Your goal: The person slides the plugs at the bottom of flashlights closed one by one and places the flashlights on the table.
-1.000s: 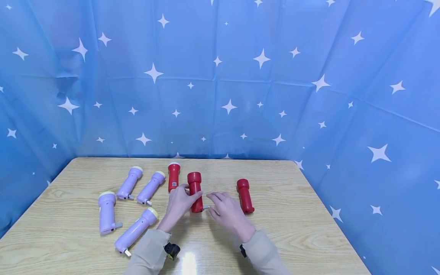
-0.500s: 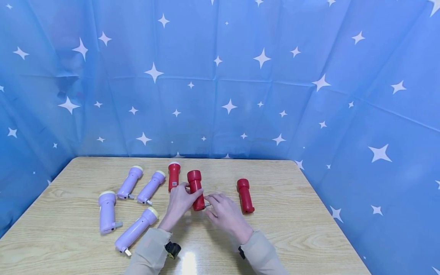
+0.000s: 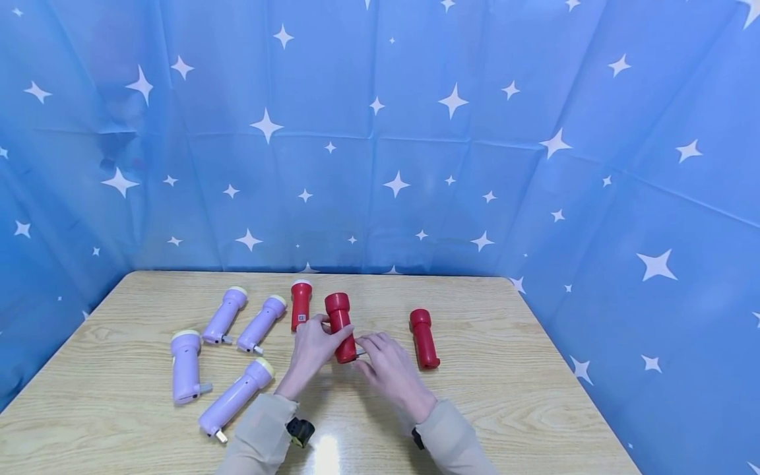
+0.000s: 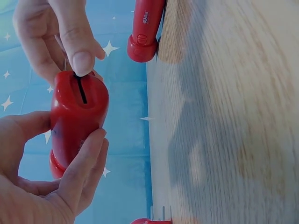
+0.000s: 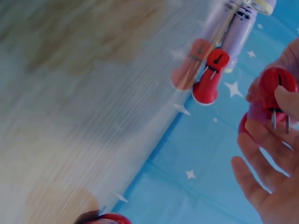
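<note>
My left hand (image 3: 311, 349) grips a red flashlight (image 3: 340, 315) round its body, with the lamp head pointing away. The flashlight's near end, seen in the left wrist view, has a slot (image 4: 81, 89). Two metal plug prongs (image 5: 274, 120) stand out from that end in the right wrist view. My right hand (image 3: 388, 363) meets this end, its thumb (image 4: 83, 63) pressing beside the slot and its fingers around the plug side. The other fingers (image 5: 252, 182) spread free. A second red flashlight (image 3: 301, 303) lies behind my left hand; a third red flashlight (image 3: 423, 340) lies to the right.
Several lavender flashlights lie on the left of the wooden table (image 3: 505, 409), the nearest lavender flashlight (image 3: 234, 399) close to my left sleeve. Most show plug prongs folded out. A blue curtain (image 3: 415, 132) with white stars hangs behind the table's back edge.
My right hand has moved left, from just beside the flashlight onto its plug end. The held flashlight has shifted slightly up and right and tilted a little. The other flashlights stay put.
</note>
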`<state>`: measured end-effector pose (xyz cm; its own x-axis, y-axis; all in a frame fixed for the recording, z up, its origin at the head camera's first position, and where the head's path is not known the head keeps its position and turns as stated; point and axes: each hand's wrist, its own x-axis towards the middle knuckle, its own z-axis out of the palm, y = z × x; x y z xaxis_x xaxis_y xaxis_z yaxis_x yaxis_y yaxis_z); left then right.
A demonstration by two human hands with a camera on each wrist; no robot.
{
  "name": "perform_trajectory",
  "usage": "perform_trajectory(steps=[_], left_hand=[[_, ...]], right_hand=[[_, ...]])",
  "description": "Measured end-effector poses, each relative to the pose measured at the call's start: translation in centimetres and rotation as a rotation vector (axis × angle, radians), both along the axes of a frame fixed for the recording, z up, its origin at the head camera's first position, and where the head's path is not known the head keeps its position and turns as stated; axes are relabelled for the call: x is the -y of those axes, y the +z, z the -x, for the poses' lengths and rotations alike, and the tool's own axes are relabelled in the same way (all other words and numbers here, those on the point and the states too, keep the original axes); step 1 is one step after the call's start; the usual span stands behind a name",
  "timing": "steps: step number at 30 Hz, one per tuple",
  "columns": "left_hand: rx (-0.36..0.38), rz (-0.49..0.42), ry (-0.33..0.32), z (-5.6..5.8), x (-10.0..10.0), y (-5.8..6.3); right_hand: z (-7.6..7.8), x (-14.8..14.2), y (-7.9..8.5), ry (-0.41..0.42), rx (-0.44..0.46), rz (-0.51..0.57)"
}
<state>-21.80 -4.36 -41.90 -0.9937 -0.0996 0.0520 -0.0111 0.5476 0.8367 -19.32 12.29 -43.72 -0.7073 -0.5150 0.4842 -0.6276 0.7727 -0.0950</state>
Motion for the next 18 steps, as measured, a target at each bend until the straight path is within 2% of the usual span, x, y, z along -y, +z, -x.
perform_trajectory(steps=[11,18], left_hand=[[-0.025,-0.001,0.01,-0.06,-0.18,0.13],[-0.055,0.013,0.011,-0.19,-0.3,0.06]], right_hand=[[0.0,0.25,-0.06,0.02,-0.068,0.059],[-0.1,0.36,-0.06,0.016,-0.081,0.086]])
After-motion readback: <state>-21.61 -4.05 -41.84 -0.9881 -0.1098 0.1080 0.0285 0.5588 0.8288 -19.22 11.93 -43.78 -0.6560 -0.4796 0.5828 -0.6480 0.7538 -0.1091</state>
